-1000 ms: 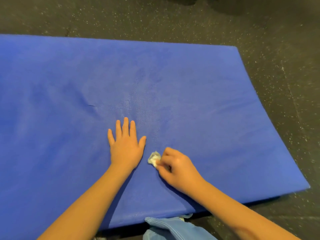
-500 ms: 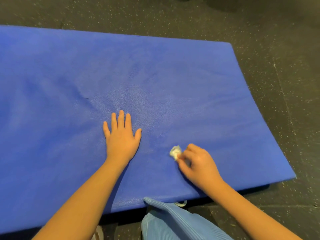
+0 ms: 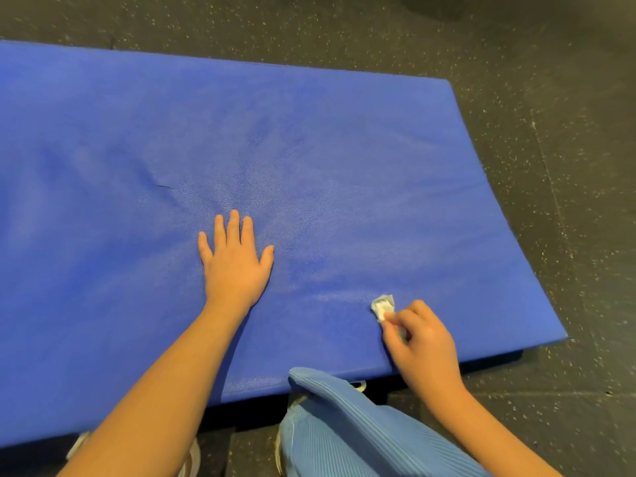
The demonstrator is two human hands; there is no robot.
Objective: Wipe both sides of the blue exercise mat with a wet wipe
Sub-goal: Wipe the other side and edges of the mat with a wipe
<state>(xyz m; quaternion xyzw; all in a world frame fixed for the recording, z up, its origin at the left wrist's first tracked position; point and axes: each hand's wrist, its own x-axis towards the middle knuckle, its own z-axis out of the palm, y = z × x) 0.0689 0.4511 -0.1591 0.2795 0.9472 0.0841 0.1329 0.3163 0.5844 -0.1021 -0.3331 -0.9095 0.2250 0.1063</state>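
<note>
The blue exercise mat point(image 3: 309, 149) lies flat on the floor and fills most of the view. My left hand point(image 3: 234, 266) rests flat on it near the middle, fingers straight and spread. My right hand point(image 3: 420, 342) pinches a small crumpled white wet wipe point(image 3: 382, 306) and holds it against the mat close to the near edge, toward the right end. A damp sheen shows on the mat between the two hands.
Dark speckled rubber floor point(image 3: 568, 166) surrounds the mat on the far and right sides. My knee in light blue ribbed fabric point(image 3: 344, 432) is at the mat's near edge, and white shoes point(image 3: 192, 456) show below.
My right hand has slid the wipe to the right along the near part of the mat, away from my left hand. My left hand has stayed flat in place.
</note>
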